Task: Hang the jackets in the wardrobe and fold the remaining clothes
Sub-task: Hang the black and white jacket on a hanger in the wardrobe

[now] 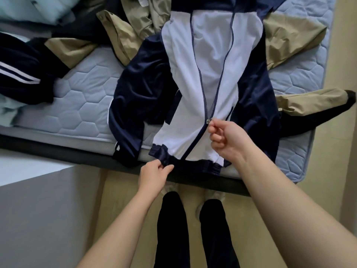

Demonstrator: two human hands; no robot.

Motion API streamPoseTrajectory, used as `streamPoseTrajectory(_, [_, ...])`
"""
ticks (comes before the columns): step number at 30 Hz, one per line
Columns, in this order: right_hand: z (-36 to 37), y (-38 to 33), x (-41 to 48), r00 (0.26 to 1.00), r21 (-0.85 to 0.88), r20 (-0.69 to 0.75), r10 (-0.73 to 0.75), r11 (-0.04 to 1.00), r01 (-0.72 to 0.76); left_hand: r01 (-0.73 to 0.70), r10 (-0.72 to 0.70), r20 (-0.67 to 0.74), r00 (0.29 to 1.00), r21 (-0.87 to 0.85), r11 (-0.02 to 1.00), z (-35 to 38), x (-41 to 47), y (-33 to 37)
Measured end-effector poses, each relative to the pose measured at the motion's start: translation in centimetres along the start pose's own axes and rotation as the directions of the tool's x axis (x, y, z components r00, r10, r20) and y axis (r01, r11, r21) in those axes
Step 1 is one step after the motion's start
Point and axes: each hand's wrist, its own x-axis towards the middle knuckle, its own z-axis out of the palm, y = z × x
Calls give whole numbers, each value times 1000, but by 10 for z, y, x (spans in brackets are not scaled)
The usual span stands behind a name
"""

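2 hands work on a blue and white jacket (212,74) that lies flat, front up, on the bed (81,105). Its hem (193,165) is at the bed's near edge and its top points away. The left hand (154,174) has a tight grip: thumb and fingers pinch the dark hem, just left of the zip. The right hand (226,138) has curled fingers, and its grip pinches the zip pull (209,120), part way up the front. Below the pull the zip is closed. Above it the 2 sides spread apart. A tan jacket (289,35) lies under the blue one, and 1 tan sleeve (313,99) sticks out past the bed's right edge. A dark top (23,70) with white stripes lies on the bed at the left, well apart. Black trouser legs (170,229) stand on the floor (119,200) below.
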Motion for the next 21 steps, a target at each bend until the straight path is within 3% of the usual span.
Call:
streamPoseTrajectory(2, [5, -3, -5, 1000, -71, -2, -3, 997, 2, 53, -50, -46, 998, 58, 997, -8, -1, 11])
streamPoseTrajectory(4, [9, -7, -13, 1000, -91, 4, 1, 996, 0, 8, -2, -116, 993, 54, 999, -16, -5, 34])
streamPoseTrajectory(6, [12, -12, -21, 1000, -115, 22, 17, 993, -14, -148, 162, -128, 978, 117, 982, -22, -4, 62])
streamPoseTrajectory(8, [16, -17, -26, 999, -133, 35, 30, 991, -25, -290, 312, -44, 949, 262, 920, -22, 3, 93])
streamPoseTrajectory(10, [19, -26, -27, 999, -115, 34, 24, 993, -20, -381, 405, -20, 914, 301, 874, -17, 10, 114])
streamPoseTrajectory(13, [21, -43, -24, 1000, -36, 25, 7, 999, -6, -317, 376, -74, 924, 404, 858, -17, 20, 104])
streamPoseTrajectory(17, [23, -65, -14, 999, 102, 19, -39, 994, 37, -157, 174, 30, 984, 602, 783, -36, 38, 60])
streamPoseTrajectory(19, [25, -74, -8, 998, 122, 24, -59, 991, 55, -193, 182, 79, 980, 597, 779, -41, 48, 61])
streamPoseTrajectory(21, [28, -76, -4, 999, 119, 26, -48, 992, 45, -320, 315, 92, 945, 471, 822, -36, 54, 90])
